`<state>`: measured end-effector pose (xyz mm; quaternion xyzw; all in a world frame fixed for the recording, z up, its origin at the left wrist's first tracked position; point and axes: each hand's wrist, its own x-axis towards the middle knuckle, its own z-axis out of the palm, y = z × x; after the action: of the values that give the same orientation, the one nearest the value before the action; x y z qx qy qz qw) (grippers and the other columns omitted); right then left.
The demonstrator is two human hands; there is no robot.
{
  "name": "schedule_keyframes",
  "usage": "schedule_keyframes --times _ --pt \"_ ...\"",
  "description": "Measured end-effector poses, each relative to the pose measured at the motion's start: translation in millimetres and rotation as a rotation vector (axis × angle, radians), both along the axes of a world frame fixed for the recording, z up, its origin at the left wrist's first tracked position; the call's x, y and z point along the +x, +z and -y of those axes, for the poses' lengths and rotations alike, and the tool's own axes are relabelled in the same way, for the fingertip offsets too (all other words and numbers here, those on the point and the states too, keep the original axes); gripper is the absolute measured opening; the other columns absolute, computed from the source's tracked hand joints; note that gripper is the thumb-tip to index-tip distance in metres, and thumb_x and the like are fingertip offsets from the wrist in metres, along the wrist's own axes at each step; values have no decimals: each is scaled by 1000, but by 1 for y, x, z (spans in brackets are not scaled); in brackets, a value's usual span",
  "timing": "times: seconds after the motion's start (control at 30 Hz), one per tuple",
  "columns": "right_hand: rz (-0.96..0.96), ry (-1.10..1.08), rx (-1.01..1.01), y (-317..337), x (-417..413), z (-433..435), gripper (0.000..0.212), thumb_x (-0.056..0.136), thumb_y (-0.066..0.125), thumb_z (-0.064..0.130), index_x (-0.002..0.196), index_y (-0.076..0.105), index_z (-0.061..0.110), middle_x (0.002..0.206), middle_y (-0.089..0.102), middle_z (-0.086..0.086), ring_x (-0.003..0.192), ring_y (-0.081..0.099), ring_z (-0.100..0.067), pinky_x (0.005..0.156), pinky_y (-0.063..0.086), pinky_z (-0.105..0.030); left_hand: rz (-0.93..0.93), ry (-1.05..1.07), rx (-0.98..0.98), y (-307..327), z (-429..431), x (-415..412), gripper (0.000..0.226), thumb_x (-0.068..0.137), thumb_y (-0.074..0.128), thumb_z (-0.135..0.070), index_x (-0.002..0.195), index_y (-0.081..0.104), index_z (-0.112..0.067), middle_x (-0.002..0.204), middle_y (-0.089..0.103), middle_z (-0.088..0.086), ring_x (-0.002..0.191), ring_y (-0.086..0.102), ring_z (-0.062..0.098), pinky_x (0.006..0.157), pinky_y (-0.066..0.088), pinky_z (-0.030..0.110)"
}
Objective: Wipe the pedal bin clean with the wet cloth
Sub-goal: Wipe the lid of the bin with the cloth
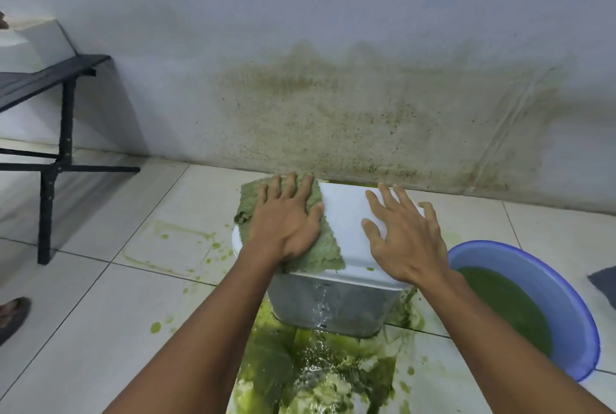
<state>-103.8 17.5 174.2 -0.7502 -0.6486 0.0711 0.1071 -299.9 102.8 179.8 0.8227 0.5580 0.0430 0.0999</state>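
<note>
The step in hand is the wiping of the lid. The person's left hand lies flat, fingers straight and spread, pressing the wet cloth onto the left part of the pedal bin. The right hand rests with fingers splayed and released on the bare right part of the white lid, gripping nothing and apparently steadying the bin. The bin stands on the tiled floor near the foot of the stained wall, with a blue basin of green water just beside it on the right. Where it shows, the lid looks mostly white and clean, apart from a small green speck near its front edge. The grey body below runs with water, and green slime clings about its base and spreads in a puddle on the floor in front. The next move likely calls for drawing the cloth across the lid under firm pressure, then down the front and sides. A rinse seems needed too, since the cloth itself looks soiled green.
</note>
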Motion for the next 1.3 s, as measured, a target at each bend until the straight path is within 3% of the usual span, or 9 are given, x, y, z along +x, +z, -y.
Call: schedule_keyframes --times 0.13,0.27,0.4,0.5,0.63,0.77,1.0,1.13,1.3 --pt "36 3 12 -4 1 -1 59 100 18 54 156 19 38 167 9 10 155 4 -15 122 10 -50 12 -96 33 2 18 24 64 106 17 -51 163 -1 -27 170 -6 -1 157 -10 23 127 -7 43" --pt "29 12 7 -4 2 0 54 102 25 55 155 20 45 167 7 12 155 3 -13 123 8 -49 48 -252 66 -1 35 -1 62 106 20 -57 162 4 -36 170 -2 -7 156 -9 13 126 -9 34" --pt "15 6 -15 -2 3 0 53 101 22 56 153 19 48 167 5 14 154 0 -10 124 6 -48 76 -9 2 0 -3 -40 66 101 24 -66 161 8 -42 171 0 -3 157 -4 19 128 -1 41" --pt "32 -1 -12 -3 1 -2 52 101 21 57 152 20 51 166 6 14 154 2 -10 123 8 -48 49 92 -40 0 -14 -31 68 103 22 -58 163 4 -32 171 -1 4 157 -3 30 127 1 47" --pt "33 -5 -2 -4 2 -3 54 97 15 61 151 22 53 166 9 15 154 5 -10 122 11 -48 37 -46 54 1 33 7 65 106 18 -50 163 1 -25 170 -3 2 157 -9 27 127 -7 42" --pt "42 -5 -6 -6 2 -4 50 101 23 59 151 20 54 166 8 16 154 4 -10 122 10 -48 71 -257 118 -4 64 -4 60 107 17 -53 162 5 -32 170 0 -5 157 -9 16 127 -8 37" --pt "48 3 -36 -4 3 -3 51 101 21 59 152 18 52 167 4 15 154 1 -11 123 7 -47 18 4 -14 5 -1 -34 63 104 20 -59 162 6 -37 171 0 0 157 -7 22 127 -4 41" --pt "47 -5 -23 -5 2 -4 52 100 20 60 152 18 54 167 4 15 154 1 -10 123 8 -47 14 -60 26 8 22 -4 62 107 19 -47 163 2 -24 171 0 3 157 -7 26 127 -5 42" --pt "57 5 -35 -3 2 -2 51 101 20 59 152 17 54 167 2 15 154 -2 -9 123 7 -47 52 -183 73 -2 32 -25 60 106 19 -57 162 8 -36 170 2 -5 157 -6 14 127 -7 35"
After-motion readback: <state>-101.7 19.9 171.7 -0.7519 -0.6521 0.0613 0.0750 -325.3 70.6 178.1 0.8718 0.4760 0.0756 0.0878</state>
